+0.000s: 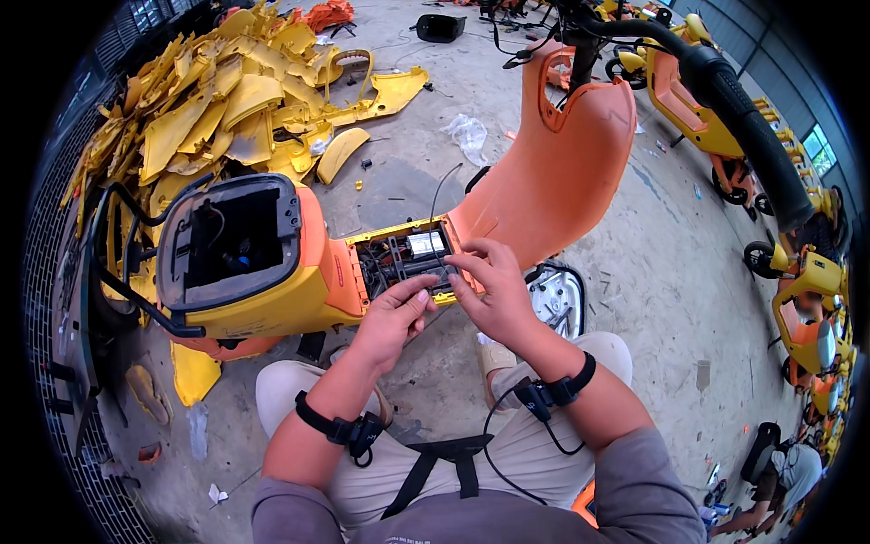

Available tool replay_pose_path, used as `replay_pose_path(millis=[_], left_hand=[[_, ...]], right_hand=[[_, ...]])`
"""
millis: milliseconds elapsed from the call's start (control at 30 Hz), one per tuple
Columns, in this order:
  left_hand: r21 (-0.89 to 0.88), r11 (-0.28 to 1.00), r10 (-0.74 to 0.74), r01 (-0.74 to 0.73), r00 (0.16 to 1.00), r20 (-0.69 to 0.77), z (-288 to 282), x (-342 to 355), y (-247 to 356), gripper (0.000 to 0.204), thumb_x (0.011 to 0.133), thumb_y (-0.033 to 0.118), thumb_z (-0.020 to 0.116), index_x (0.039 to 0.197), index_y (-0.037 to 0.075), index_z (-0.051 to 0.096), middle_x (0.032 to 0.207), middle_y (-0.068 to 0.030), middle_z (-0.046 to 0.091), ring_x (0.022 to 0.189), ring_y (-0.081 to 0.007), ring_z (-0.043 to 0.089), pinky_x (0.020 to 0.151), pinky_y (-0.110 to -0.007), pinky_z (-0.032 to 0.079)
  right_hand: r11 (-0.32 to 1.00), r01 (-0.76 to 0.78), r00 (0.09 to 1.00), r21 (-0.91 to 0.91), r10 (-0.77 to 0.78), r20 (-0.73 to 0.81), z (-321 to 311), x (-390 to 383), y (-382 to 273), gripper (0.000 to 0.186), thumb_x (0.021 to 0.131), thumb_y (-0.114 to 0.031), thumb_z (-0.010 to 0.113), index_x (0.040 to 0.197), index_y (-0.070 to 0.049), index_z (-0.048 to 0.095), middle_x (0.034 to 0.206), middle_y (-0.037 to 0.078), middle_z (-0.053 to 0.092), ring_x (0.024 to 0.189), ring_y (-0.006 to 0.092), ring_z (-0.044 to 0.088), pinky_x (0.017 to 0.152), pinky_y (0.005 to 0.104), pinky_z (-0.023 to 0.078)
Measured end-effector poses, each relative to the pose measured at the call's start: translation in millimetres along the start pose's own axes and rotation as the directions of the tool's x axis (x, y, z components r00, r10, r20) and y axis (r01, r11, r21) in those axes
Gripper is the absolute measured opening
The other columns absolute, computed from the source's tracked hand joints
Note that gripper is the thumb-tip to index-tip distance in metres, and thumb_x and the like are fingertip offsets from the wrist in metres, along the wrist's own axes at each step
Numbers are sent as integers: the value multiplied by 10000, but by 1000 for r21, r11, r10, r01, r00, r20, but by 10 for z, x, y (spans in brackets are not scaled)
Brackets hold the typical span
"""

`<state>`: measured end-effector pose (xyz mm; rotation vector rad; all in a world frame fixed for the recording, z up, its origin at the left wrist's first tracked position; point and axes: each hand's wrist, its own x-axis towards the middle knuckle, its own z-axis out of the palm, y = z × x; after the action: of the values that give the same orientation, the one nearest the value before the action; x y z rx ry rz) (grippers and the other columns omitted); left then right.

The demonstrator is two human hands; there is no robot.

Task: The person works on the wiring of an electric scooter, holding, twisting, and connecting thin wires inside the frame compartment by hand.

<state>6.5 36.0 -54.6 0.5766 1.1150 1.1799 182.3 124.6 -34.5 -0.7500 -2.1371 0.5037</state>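
My left hand [397, 319] is closed with its fingertips on a thin dark cable [435, 205], just below my right hand [489, 292], whose thumb and index finger pinch the same cable. The cable rises in a loose curve above both hands. Both hands are over an open floorboard compartment [358, 265] of an orange and yellow scooter body [535, 190], with a silver box [424, 243] and dark wiring inside. An open black-rimmed seat box [227, 245] forms the scooter's left part; the black handlebar [729, 104] arches over the upper right.
A heap of yellow panels [227, 91] lies upper left, loose yellow pieces [195, 376] lower left. A silver-and-black tray [557, 299] sits beside the scooter near my right forearm. Yellow scooters [807, 317] line the right side, where another person [784, 476] crouches at lower right.
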Motion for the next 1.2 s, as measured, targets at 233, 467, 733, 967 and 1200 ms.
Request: replay_pose_path(millis=[233,467,733,967,1200], left_hand=[[-143,988,54,-55,998,-13,-10,15,-25,307,986,114,542,1290,107,579,894,-7,618,661,-45,501,603,-174,419],[-170,982,77,-82,996,-39,-17,18,-59,299,984,116,545,1279,125,591,913,3,629,683,-53,517,624,-175,424],[-6,997,76,-76,996,-48,33,20,-48,288,978,113,553,1263,94,593,905,0,637,693,-63,525,625,-194,428],[-83,990,109,-111,994,-28,16,66,-87,350,968,57,538,1317,79,531,1024,-47,611,773,-90,541,665,-218,436],[-167,972,163,-167,986,-40,28,61,-80,413,953,29,538,1349,95,444,1089,-76,589,843,-122,579,712,-252,472]], right_hand=[[977,-79,997,197,74,32,140,-27,-1,242,818,-91,677,1045,-26,627,1050,135,605,956,326,606,804,375,498],[839,-350,937,416,322,138,197,-22,-83,231,878,-91,656,1092,-16,610,1019,106,640,894,202,642,765,303,507],[666,-442,897,601,338,285,215,25,48,220,925,-186,655,1070,-22,678,1119,93,633,1025,142,589,856,291,484],[774,-411,908,483,393,143,90,63,55,157,897,-116,671,1027,-43,717,1375,191,470,1242,240,492,970,329,446],[788,-324,938,523,340,68,19,21,69,151,925,-124,645,1024,-24,699,1227,137,585,1003,152,604,842,272,498]])
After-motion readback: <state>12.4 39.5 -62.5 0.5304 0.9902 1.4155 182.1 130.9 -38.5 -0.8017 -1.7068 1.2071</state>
